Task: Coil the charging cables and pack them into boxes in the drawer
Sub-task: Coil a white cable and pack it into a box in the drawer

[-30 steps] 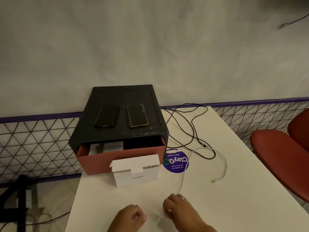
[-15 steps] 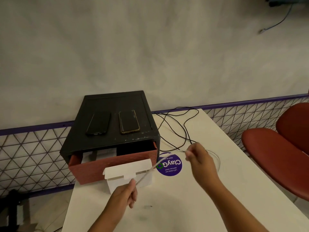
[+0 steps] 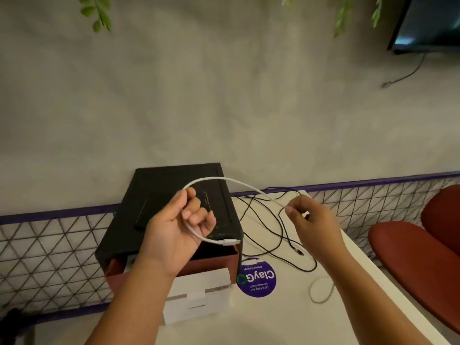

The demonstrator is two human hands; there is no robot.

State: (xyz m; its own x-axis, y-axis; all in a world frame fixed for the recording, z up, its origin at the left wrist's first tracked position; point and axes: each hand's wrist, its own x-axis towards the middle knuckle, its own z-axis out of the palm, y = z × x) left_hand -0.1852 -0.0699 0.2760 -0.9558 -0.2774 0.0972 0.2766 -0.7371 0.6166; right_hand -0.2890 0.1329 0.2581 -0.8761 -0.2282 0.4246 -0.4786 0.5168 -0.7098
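Observation:
My left hand [image 3: 178, 229] grips a white charging cable [image 3: 239, 182] near its plug end, raised in front of the black drawer unit [image 3: 224, 175]. The plug sticks out to the right of my palm. From my fingers the cable arcs up and right to my right hand [image 3: 311, 222], which pinches it between thumb and forefinger. The rest of the white cable trails down onto the white table [image 3: 286, 319]. A white box [image 3: 199, 302] with its lid flap open stands in front of the red drawer [image 3: 211, 263], which is pulled out. A black cable [image 3: 263, 212] lies tangled on the table.
A dark phone [image 3: 142, 215] lies on top of the drawer unit, partly behind my left hand. A purple round sticker [image 3: 258, 280] is on the table. Red chairs [image 3: 410, 247] stand to the right. A wire mesh rail [image 3: 49, 252] runs behind the table.
Both hands rose from the table's near edge with the white cable. They now hold it up at drawer-unit height, looped between them. The camera tilted upward.

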